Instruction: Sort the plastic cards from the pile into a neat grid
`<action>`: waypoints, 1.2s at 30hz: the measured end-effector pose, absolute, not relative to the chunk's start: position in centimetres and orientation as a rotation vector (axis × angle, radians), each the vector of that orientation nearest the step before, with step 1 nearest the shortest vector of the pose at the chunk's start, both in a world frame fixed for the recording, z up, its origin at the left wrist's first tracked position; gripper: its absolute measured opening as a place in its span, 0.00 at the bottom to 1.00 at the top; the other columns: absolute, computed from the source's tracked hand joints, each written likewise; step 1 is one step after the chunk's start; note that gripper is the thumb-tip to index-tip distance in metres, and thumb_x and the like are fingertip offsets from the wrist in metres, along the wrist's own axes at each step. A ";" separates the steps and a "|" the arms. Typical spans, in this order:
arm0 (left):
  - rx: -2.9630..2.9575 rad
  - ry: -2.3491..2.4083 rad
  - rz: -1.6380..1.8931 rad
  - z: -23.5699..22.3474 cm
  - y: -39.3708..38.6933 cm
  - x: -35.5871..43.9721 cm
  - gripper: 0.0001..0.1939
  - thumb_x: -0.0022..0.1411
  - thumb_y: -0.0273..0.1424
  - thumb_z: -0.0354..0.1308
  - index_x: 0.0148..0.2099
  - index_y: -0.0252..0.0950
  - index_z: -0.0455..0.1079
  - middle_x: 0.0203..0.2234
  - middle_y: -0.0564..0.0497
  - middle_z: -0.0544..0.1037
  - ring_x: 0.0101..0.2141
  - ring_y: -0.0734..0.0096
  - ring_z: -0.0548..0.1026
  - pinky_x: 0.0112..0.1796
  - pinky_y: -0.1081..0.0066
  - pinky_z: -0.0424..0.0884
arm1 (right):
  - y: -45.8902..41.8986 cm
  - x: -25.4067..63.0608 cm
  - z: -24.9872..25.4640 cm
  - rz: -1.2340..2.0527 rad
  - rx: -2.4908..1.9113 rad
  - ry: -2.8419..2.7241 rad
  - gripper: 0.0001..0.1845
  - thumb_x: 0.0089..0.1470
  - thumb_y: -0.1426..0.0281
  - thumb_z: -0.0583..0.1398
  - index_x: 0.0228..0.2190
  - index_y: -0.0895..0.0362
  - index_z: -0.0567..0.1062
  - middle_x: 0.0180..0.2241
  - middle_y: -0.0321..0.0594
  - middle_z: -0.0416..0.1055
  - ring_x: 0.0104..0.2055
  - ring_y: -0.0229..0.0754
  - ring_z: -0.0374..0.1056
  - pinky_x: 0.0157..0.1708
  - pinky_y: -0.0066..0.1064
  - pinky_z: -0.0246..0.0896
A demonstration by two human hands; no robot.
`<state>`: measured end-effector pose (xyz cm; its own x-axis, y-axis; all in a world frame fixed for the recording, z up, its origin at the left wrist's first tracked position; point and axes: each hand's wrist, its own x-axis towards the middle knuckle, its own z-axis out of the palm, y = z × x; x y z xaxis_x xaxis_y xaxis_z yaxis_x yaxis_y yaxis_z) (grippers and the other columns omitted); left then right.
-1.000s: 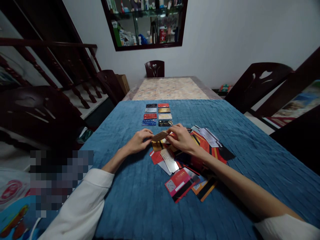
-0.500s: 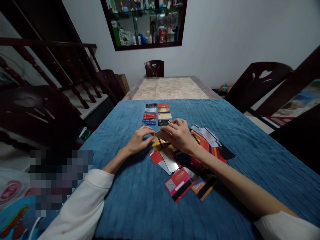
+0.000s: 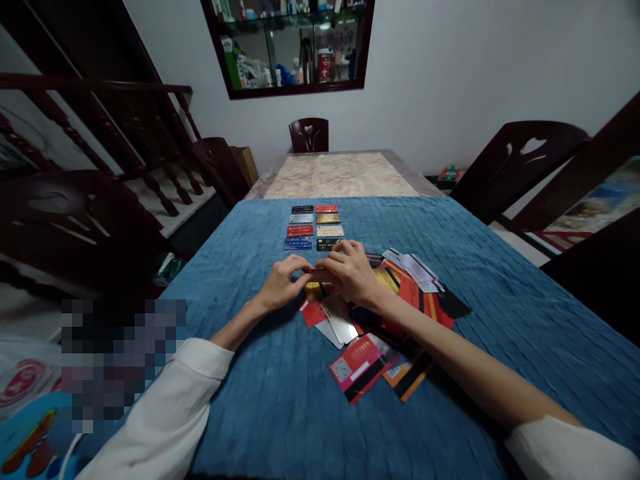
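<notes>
Between both hands, just above the near pile, is a card, seen nearly edge-on. My left hand is closed, pinching the card's left end with thumb and fingertips. My right hand is closed over its right end and hides much of it. Under and beside my right hand lies a loose pile of overlapping cards, among them a whitish card, a pink-red card and an orange card. Beyond the hands, cards lie in two neat columns, with a blue card and a black card nearest.
A blue cloth covers the near table; its patterned far end is bare of cloth. Dark wooden chairs stand around, one at the right. A glass-shelved cabinet is set in the wall. At the lower left is a plastic bag.
The card has tilted from showing its face to nearly edge-on. My right hand has shifted slightly left over it, while my left hand has moved a little right along its end.
</notes>
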<state>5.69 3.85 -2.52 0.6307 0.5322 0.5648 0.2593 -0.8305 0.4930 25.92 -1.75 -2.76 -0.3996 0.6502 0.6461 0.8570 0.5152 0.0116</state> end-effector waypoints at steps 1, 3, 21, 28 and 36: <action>2.490 0.649 1.020 -2.6 4.0 5.6 0.04 0.61 0.24 0.58 0.36 0.35 0.75 0.33 0.49 0.80 0.37 0.69 0.77 0.41 0.69 0.74 | -1.7 26.0 -2.8 -0.444 -1.238 -2.183 0.09 0.63 0.67 0.59 0.40 0.53 0.79 0.34 0.40 0.77 0.45 0.47 0.59 0.46 0.40 0.44; 2.491 0.697 0.990 -2.6 4.3 5.3 0.05 0.59 0.23 0.58 0.35 0.35 0.74 0.33 0.50 0.80 0.37 0.69 0.77 0.42 0.68 0.74 | -1.8 26.3 -3.1 -0.406 -1.265 -2.200 0.09 0.61 0.70 0.59 0.42 0.53 0.78 0.35 0.40 0.78 0.45 0.47 0.60 0.46 0.40 0.44; 2.495 0.763 0.933 -3.6 5.3 4.6 0.07 0.61 0.26 0.57 0.40 0.35 0.76 0.36 0.49 0.82 0.39 0.68 0.78 0.44 0.66 0.74 | -1.9 26.9 -3.7 -0.379 -1.404 -2.267 0.14 0.62 0.73 0.54 0.46 0.55 0.76 0.39 0.41 0.78 0.43 0.48 0.61 0.48 0.43 0.46; 2.469 0.773 1.007 -3.8 5.4 4.7 0.07 0.61 0.25 0.57 0.39 0.35 0.76 0.36 0.48 0.82 0.38 0.68 0.78 0.44 0.67 0.74 | -2.2 26.6 -3.5 -0.522 -1.437 -2.312 0.20 0.60 0.71 0.57 0.53 0.54 0.72 0.43 0.44 0.76 0.47 0.50 0.60 0.50 0.45 0.45; 2.418 0.839 1.027 -3.4 5.6 4.4 0.07 0.60 0.25 0.57 0.39 0.35 0.76 0.35 0.48 0.81 0.38 0.68 0.78 0.44 0.66 0.75 | -2.3 26.5 -3.4 -0.619 -1.384 -2.288 0.21 0.60 0.71 0.57 0.55 0.54 0.70 0.47 0.46 0.73 0.48 0.50 0.59 0.52 0.44 0.45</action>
